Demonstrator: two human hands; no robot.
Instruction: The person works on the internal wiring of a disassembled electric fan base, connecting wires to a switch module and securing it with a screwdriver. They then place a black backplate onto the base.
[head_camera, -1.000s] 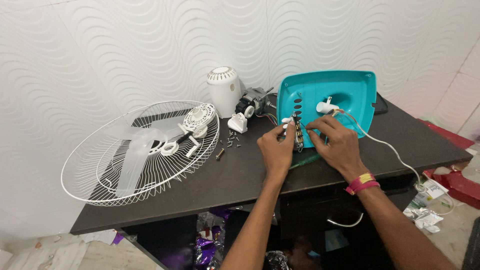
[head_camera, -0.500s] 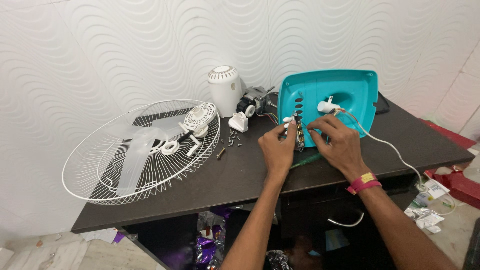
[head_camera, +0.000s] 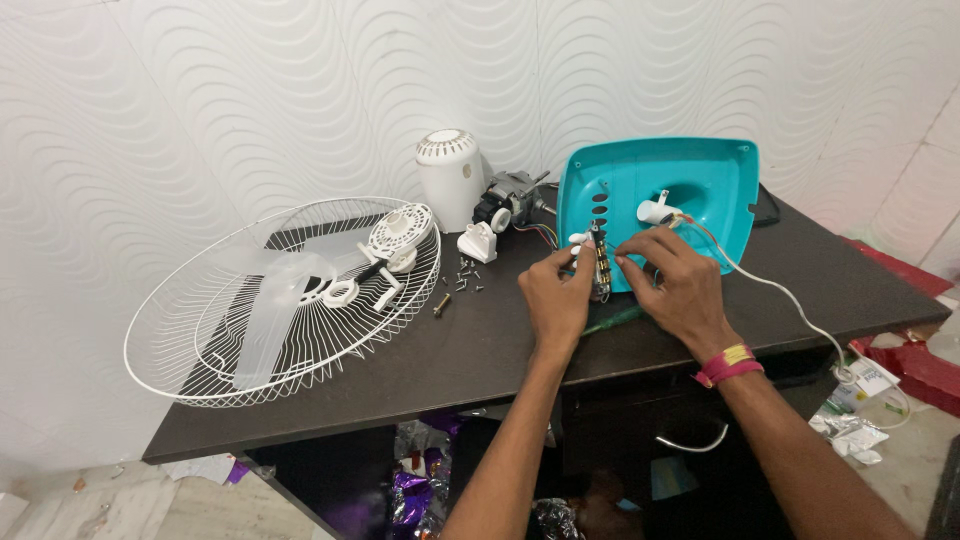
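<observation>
Near the bench's front edge, both hands, left and right, pinched the small dark switch block before the upturned teal plastic base (wiring work, seemingly), needing steady fingers next.

We count one wire fan guard, one teal base shell, one white motor cover, one motor and two hands.

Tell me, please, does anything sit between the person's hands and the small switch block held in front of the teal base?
Nothing visible does. The left hand and the right hand both already pinch the switch block directly, just in front of the teal base. The loose screws lie off to the left.
</observation>
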